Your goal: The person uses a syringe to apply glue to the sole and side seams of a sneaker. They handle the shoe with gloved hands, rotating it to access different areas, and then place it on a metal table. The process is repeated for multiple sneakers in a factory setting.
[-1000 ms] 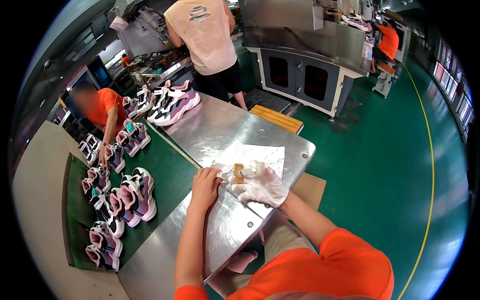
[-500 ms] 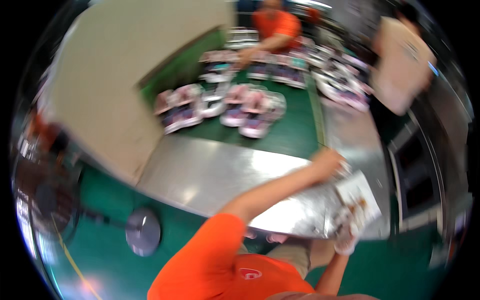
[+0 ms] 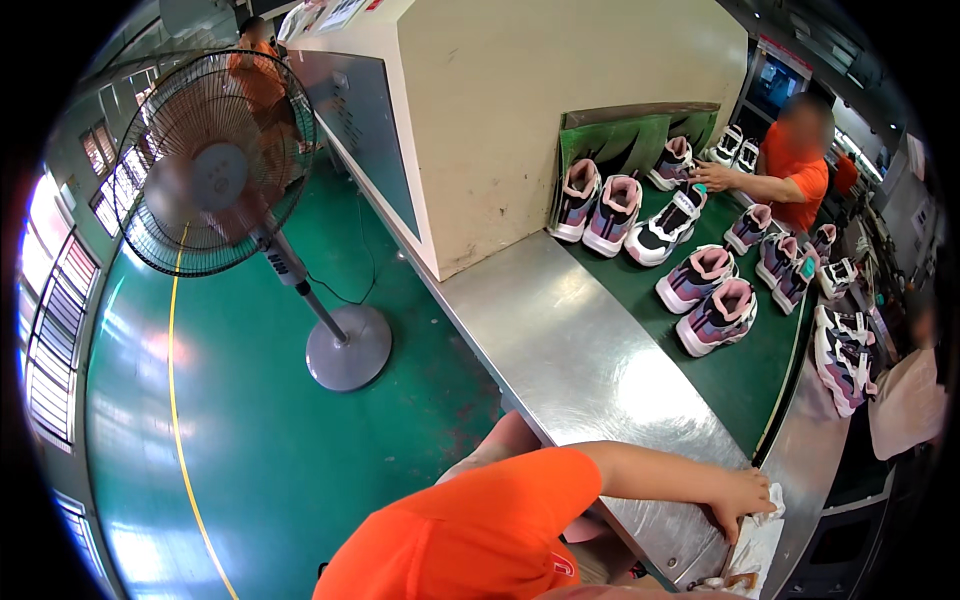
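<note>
Though the shoes (image 3: 717,318) look assembled, I'm seemingly mid-job, left hand (image 3: 740,498) at some white wad (image 3: 775,502), can't tell either hand's grip tbh.

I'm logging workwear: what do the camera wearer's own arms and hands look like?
The left arm has a short, plain orange sleeve and is bare below it. The left hand looks ungloved. The right hand is mostly cut off at the lower edge; the bit showing looks whitish, perhaps gloved.

Green belt (image 3: 742,395) lies open between left hand (image 3: 742,497) and obstructing shoes (image 3: 722,326).
</note>
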Action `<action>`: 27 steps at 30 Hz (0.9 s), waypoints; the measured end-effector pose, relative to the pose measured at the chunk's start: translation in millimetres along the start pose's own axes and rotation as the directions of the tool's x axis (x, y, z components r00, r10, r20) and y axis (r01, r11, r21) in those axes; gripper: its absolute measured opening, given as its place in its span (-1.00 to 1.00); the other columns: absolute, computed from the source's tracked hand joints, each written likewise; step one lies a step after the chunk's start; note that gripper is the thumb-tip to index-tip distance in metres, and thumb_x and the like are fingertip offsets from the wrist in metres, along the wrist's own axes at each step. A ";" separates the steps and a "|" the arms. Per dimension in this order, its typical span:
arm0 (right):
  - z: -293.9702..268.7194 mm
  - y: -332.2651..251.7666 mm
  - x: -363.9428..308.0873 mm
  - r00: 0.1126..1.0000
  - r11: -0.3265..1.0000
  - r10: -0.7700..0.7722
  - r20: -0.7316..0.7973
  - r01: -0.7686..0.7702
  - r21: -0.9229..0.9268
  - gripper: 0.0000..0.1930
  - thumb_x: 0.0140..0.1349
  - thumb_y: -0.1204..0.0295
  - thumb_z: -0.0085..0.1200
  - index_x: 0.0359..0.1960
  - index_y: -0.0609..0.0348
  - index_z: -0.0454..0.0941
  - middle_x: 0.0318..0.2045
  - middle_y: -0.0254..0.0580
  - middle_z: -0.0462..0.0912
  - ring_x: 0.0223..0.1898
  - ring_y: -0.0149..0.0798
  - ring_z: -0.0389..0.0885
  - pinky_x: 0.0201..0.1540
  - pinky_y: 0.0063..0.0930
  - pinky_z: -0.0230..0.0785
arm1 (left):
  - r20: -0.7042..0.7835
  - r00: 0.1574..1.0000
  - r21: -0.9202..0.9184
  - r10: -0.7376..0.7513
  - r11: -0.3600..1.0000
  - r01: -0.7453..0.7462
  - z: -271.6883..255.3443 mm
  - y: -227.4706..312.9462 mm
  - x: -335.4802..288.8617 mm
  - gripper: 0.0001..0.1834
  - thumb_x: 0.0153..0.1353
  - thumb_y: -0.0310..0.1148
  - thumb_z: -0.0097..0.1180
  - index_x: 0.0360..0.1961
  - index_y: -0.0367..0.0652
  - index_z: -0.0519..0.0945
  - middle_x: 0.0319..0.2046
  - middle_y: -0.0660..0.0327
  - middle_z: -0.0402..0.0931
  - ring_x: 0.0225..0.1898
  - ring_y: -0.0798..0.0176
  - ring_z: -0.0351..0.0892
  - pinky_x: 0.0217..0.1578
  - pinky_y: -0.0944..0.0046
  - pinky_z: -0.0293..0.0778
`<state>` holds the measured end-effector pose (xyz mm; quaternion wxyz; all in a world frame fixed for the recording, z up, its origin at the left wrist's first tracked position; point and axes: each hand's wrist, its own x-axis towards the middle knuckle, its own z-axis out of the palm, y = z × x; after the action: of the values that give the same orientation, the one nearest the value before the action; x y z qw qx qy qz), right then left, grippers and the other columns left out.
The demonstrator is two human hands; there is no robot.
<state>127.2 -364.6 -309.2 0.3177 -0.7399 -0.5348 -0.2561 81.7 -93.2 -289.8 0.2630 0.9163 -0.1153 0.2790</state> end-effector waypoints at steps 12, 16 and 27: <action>0.1 -61.9 38.2 0.830 0.353 0.492 0.265 -0.468 0.810 -0.39 0.17 0.27 0.16 0.22 0.36 0.33 -0.16 -0.05 0.52 -0.39 -0.27 0.53 -0.48 -0.48 0.36 | 0.001 0.988 0.030 -0.157 0.987 0.157 14.2 -11.6 11.4 -0.08 -0.11 0.11 0.46 0.26 -0.14 0.48 0.03 0.03 0.56 0.16 -0.03 0.42 0.14 0.01 0.23; 0.9 -73.0 47.6 0.913 0.427 0.393 0.106 -0.284 0.858 -0.27 0.12 0.36 0.20 0.33 0.37 0.25 0.05 0.07 0.50 -0.11 -0.15 0.57 -0.24 -0.33 0.50 | -0.059 0.994 0.009 -0.090 0.996 0.091 4.1 -5.5 4.2 -0.15 0.02 0.00 0.40 0.31 -0.17 0.44 0.14 -0.04 0.47 0.20 -0.08 0.39 0.18 -0.02 0.23; 19.8 -68.4 52.2 0.613 0.402 0.783 0.106 -0.628 0.666 0.06 -0.13 0.73 0.18 0.54 0.22 0.04 0.48 -0.10 0.18 0.44 -0.11 0.19 0.41 -0.29 0.13 | -0.138 0.956 -0.071 -0.261 0.965 0.253 -31.1 -6.9 2.6 -0.41 0.14 -0.14 0.26 0.17 -0.18 0.55 0.10 -0.03 0.56 0.17 -0.15 0.47 0.16 -0.08 0.38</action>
<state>78.2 -301.6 -271.4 0.6869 -0.7033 -0.1816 0.0233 72.3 -70.6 -269.3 0.3287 0.8934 0.0169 0.3057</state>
